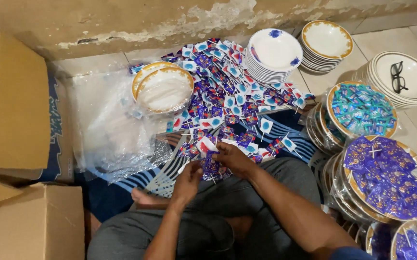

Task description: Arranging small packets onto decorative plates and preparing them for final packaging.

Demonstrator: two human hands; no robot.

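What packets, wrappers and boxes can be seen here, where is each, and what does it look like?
Purple lollipop wrappers: a bunch held in both hands, shiny purple.
Loose wrapper pile: floor ahead; purple, blue, white and red.
Teal packets: heaped on a gold-rimmed plate, right.
Purple packets: heaped on a plate, lower right.
Cardboard boxes: left, plain brown, one side blue.
Clear plastic wrap: crumpled, beside the boxes.

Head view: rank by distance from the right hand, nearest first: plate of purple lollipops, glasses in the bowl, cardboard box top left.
1. Plate of purple lollipops, to the side of the right hand.
2. Glasses, in the bowl stack by the far corner.
3. Cardboard box, across on the opposite side.
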